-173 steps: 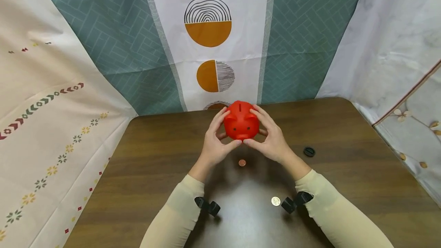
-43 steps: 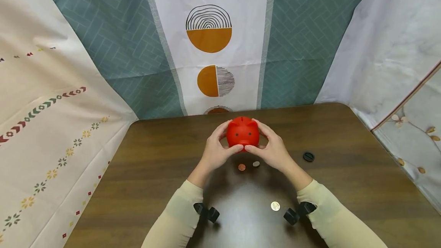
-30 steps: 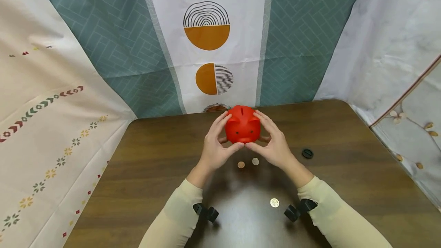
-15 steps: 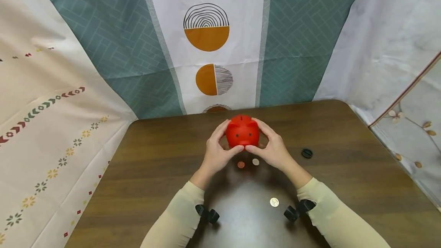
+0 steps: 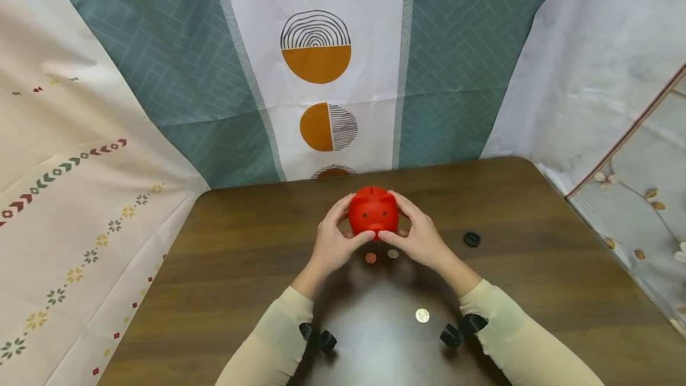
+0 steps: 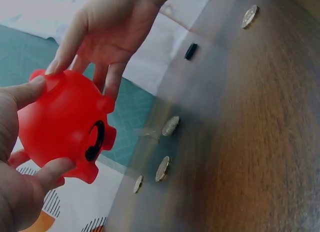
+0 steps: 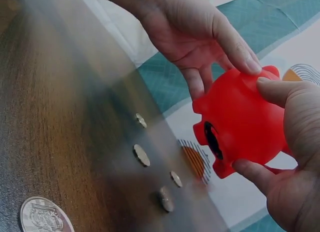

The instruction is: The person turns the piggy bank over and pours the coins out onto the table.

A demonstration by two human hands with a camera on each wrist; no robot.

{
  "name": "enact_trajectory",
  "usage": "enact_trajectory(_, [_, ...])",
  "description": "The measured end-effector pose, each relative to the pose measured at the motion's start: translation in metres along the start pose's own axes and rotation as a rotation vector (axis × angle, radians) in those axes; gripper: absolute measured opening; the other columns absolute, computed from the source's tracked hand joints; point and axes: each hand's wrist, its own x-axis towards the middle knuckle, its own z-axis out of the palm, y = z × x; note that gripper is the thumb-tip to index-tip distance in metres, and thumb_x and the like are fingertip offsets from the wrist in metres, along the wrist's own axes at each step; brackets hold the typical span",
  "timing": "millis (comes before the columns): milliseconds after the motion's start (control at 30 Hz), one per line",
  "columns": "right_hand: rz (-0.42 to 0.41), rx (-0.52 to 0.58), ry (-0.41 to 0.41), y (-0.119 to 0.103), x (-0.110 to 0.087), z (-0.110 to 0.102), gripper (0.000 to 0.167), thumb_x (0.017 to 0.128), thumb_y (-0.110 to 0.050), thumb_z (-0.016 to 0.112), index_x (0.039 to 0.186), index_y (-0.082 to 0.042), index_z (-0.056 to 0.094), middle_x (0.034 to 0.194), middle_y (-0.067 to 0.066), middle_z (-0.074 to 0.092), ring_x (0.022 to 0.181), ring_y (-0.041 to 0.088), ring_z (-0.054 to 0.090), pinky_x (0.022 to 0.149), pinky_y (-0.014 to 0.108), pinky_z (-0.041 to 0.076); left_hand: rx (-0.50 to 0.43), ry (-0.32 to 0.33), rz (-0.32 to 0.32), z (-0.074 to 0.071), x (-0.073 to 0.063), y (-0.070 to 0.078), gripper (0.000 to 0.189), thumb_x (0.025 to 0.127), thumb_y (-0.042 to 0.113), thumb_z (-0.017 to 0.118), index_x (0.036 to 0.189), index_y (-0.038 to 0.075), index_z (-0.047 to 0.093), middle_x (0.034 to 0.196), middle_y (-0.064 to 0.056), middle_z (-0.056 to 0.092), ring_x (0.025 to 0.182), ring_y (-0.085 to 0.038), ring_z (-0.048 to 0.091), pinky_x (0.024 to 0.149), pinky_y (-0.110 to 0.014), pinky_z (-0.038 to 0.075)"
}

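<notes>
Both hands grip a red piggy bank (image 5: 373, 213) above the table, its snout toward me. My left hand (image 5: 333, 242) holds one side and my right hand (image 5: 421, 236) the other, thumbs meeting under the snout. A dark round hole (image 6: 95, 140) shows in its belly, facing down. Below lie a copper coin (image 5: 371, 258) and a silver coin (image 5: 393, 254); the right wrist view shows further coins (image 7: 176, 179) there, one of them blurred (image 7: 166, 199). A blurred pale streak (image 6: 147, 133) hangs near the belly in the left wrist view.
A black round plug (image 5: 472, 239) lies right of my right hand on the brown wooden table (image 5: 241, 290). Another shiny coin (image 5: 422, 315) is nearer me, between the forearms. Patterned cloths (image 5: 316, 64) hang behind and beside the table.
A silver coin now lies beside the copper one, absent 5.8 s ago. The piggy bank has tipped back and forth and moved up and down; compared with 1.0 s ago it is lower, its slot tilted away.
</notes>
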Motion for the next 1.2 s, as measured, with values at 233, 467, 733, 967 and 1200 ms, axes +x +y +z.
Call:
enact_trajectory(233, [-0.110, -0.033, 0.037, 0.007, 0.006, -0.002, 0.080, 0.079, -0.011, 0.080, 0.147, -0.011, 0.038, 0.151, 0.007, 0.036, 0.127, 0.032, 0.047, 0.078, 0.042, 0.056, 0.015, 0.051, 0.115, 0.000, 0.004, -0.004, 0.076, 0.075, 0.004, 0.082, 0.141, 0.001, 0.045, 0.144, -0.014, 0.044, 0.118, -0.036, 0.053, 0.071, -0.041, 0.058])
enact_trajectory(467, [-0.141, -0.027, 0.062, 0.020, 0.014, -0.002, 0.080, 0.077, -0.014, 0.082, 0.146, -0.016, 0.042, 0.150, 0.002, 0.038, 0.126, 0.029, 0.048, 0.076, 0.041, 0.057, 0.024, 0.025, 0.091, -0.007, 0.007, 0.001, 0.075, 0.076, 0.006, 0.081, 0.142, 0.006, 0.045, 0.143, -0.007, 0.045, 0.118, -0.034, 0.052, 0.071, -0.038, 0.058])
enact_trajectory(733, [0.001, -0.009, 0.022, 0.034, 0.011, 0.006, 0.077, 0.079, -0.026, 0.081, 0.146, -0.023, 0.042, 0.148, -0.001, 0.040, 0.124, 0.028, 0.049, 0.072, 0.037, 0.058, -0.007, -0.043, -0.071, -0.011, 0.002, 0.004, 0.073, 0.079, 0.008, 0.079, 0.142, 0.003, 0.042, 0.140, -0.011, 0.047, 0.117, -0.041, 0.050, 0.071, -0.038, 0.058])
enact_trajectory(967, [-0.103, -0.036, 0.058, 0.027, 0.011, 0.004, 0.079, 0.078, -0.024, 0.082, 0.146, -0.025, 0.042, 0.149, -0.005, 0.039, 0.126, 0.026, 0.048, 0.074, 0.037, 0.057, 0.020, 0.011, 0.049, -0.010, 0.001, 0.008, 0.073, 0.077, 0.004, 0.079, 0.141, 0.001, 0.044, 0.142, -0.014, 0.045, 0.117, -0.037, 0.052, 0.070, -0.041, 0.058])
enact_trajectory(1200, [-0.106, -0.021, 0.050, 0.027, 0.012, 0.001, 0.078, 0.078, -0.022, 0.082, 0.145, -0.022, 0.043, 0.146, -0.002, 0.042, 0.125, 0.026, 0.049, 0.075, 0.036, 0.057, 0.035, -0.004, 0.070, -0.009, 0.002, 0.012, 0.072, 0.077, 0.003, 0.079, 0.140, 0.000, 0.043, 0.141, -0.015, 0.045, 0.116, -0.037, 0.053, 0.069, -0.037, 0.058])
